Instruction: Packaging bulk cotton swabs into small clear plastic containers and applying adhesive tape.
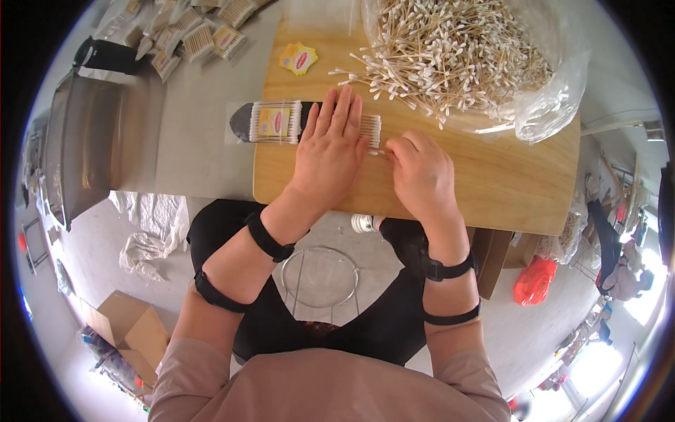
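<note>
Head view: left hand [328, 160] flat, partly over one of two swab rows [371, 131], right hand [425, 174] pinched, hold unclear.

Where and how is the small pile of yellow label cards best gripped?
Probably by opposite edges of the yellow label cards, pinched from above on the person's side: they lie flat on the wooden board, unevenly overlapped, so their edges offer the hold. The loose cotton swabs crowd the right.
</note>
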Motion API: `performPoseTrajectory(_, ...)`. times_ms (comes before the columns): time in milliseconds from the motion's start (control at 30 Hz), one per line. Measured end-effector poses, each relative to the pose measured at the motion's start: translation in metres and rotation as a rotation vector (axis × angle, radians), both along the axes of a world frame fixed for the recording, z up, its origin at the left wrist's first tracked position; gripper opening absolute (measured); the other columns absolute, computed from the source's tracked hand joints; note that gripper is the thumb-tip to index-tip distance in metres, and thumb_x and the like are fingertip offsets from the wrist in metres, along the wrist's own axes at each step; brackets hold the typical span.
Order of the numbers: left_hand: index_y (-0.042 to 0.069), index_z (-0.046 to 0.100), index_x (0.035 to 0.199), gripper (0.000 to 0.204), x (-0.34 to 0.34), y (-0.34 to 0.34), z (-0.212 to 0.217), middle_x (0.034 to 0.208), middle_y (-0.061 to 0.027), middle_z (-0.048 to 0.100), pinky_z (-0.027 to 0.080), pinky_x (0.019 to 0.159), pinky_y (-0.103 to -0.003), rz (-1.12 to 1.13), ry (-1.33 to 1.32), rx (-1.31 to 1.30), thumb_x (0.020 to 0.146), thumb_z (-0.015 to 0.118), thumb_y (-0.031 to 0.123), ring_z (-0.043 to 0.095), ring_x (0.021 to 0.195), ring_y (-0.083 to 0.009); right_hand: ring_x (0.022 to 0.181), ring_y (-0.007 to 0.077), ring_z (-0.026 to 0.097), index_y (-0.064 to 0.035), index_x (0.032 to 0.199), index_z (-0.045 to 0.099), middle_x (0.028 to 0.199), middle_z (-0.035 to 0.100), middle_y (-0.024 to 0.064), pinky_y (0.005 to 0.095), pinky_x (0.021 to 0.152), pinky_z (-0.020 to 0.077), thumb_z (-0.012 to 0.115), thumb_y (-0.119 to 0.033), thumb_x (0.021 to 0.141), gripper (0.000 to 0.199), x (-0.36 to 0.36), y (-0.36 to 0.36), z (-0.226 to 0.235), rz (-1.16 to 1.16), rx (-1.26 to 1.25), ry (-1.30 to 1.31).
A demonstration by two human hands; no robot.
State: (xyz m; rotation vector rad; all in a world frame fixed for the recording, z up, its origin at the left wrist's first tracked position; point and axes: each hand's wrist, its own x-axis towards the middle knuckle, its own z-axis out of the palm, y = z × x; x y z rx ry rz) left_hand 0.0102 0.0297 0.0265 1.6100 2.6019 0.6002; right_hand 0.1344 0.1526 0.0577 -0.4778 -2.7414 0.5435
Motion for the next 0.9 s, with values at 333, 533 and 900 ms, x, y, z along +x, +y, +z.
performPoseTrajectory(333,0.0,0.04,0.146,0.056,0.0,-0.001,0.003,0.155,-0.0167,0.036,0.028,0.117,-0.048,-0.006,-0.033,0.015,0.097,0.054,0.023,0.033,0.144,-0.0351,0.08,0.03,0.06,-0.0075,0.083,0.06,0.083,0.058,0.0072,0.0417,0.069,0.0506,0.068,-0.004,0.079,0.009,0.027,0.023,0.011,-0.176,-0.139,-0.089)
performPoseTrajectory(533,0.001,0.043,0.144,0.053,-0.001,0.002,0.006,0.153,-0.0176,0.038,0.029,0.116,-0.049,0.005,-0.029,0.035,0.097,0.055,0.022,0.035,0.142,-0.0363,0.086,0.0298,0.06,-0.0078,0.084,0.061,0.086,0.058,0.0074,0.0417,0.071,0.0503,0.07,-0.002,0.077,0.013,0.014,0.014,0.008,-0.108,-0.075,-0.009)
performPoseTrajectory(900,0.001,0.061,0.115,0.023,0.013,-0.013,0.064,0.116,-0.0148,0.061,0.051,0.085,-0.04,-0.12,-0.496,0.56,0.093,0.063,0.009,0.063,0.101,-0.0303,0.07,0.0083,0.052,-0.0053,0.097,0.064,0.084,0.06,-0.0003,0.0207,0.064,0.0427,0.069,-0.012,0.093,0.009,0.032,-0.001,0.044,-0.335,-1.226,0.638)
